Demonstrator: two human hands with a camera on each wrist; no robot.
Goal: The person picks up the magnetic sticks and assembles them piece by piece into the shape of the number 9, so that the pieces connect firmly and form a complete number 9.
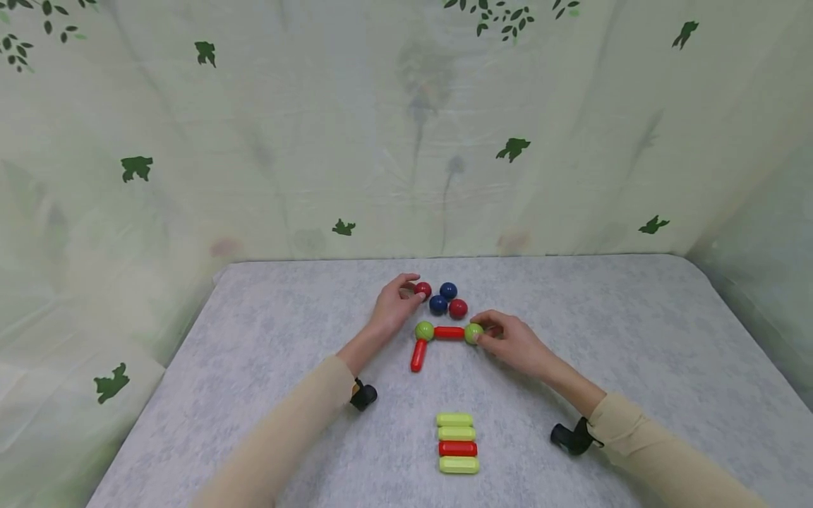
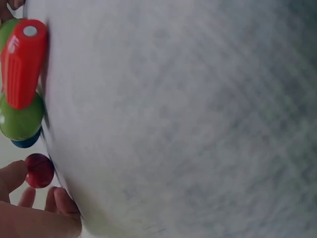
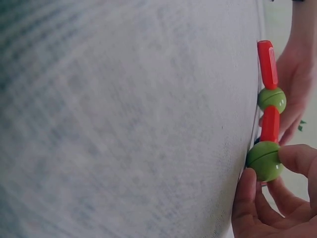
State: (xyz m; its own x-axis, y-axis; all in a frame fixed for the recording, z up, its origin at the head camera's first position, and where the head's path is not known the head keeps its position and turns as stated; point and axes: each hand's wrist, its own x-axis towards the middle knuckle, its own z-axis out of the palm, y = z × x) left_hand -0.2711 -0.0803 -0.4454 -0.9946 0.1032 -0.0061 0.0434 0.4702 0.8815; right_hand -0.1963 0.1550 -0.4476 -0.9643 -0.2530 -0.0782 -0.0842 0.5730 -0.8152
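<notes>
A green ball [image 1: 424, 331] joins two red sticks in an L shape lying on the table. One red stick [image 1: 417, 355] points toward the near edge; the other red stick [image 1: 449, 333] runs right to a second green ball [image 3: 265, 161]. My right hand [image 1: 514, 343] pinches that second ball between thumb and fingers. Farther back, my left hand [image 1: 395, 305] has its thumb and fingers around a red ball [image 2: 39, 171], thumb on the near side. Right beside it sit two blue balls [image 1: 438, 305] and another red ball [image 1: 458, 308].
Nearer the front, several loose sticks lie in a row: yellow-green sticks [image 1: 459, 465] and one red stick [image 1: 457, 449]. The grey cloth-covered table [image 1: 286, 317] ends at a pale leaf-patterned curtain [image 1: 381, 141] behind.
</notes>
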